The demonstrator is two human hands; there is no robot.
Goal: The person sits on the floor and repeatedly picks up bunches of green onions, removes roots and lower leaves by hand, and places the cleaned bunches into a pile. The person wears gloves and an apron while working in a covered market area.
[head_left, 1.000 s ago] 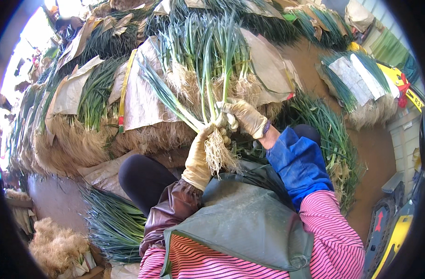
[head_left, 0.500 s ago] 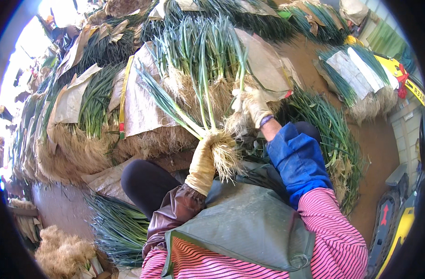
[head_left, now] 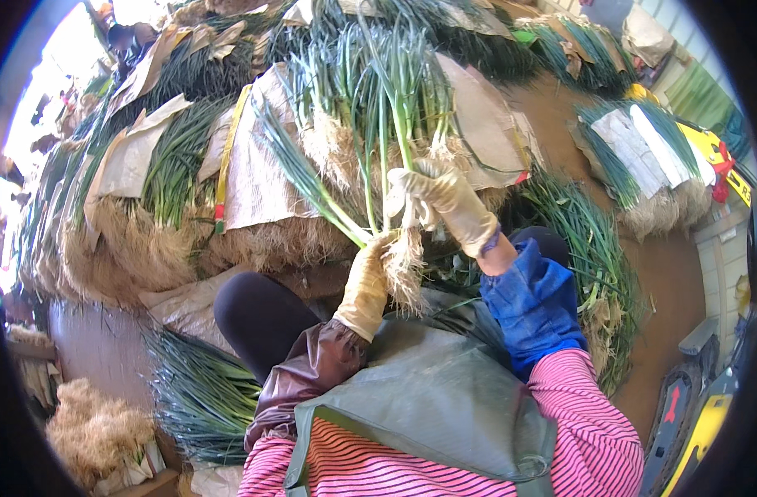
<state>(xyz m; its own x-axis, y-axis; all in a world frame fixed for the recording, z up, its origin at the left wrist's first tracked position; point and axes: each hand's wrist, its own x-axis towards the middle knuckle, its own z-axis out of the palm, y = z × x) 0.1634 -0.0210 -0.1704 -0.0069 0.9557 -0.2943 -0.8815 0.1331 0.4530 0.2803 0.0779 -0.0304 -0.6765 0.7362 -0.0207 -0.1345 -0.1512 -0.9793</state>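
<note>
My left hand (head_left: pixel 367 280), in a cream glove, is closed round the lower stems of a few green onions (head_left: pixel 339 217). Their pale roots (head_left: pixel 406 269) hang beside the glove, and their green leaves fan up and away. To its right, my right hand (head_left: pixel 455 203), gloved too, grips another green onion (head_left: pixel 402 124) low on its white stem, close beside the held bunch. Just beyond both hands, a pile of green onions (head_left: pixel 329 141) lies on brown paper (head_left: pixel 267 178), root ends toward me.
Paper-wrapped onion bundles (head_left: pixel 167 157) are stacked at left and back. Loose onions lie by my right knee (head_left: pixel 590 257) and lower left (head_left: pixel 204 398). A heap of roots (head_left: pixel 97 431) sits at far lower left. Yellow-and-black equipment (head_left: pixel 701 439) stands at right.
My right hand has moved left from the pile toward my left hand, bringing a green onion alongside the bunch. My left hand keeps its hold and has shifted only slightly.
</note>
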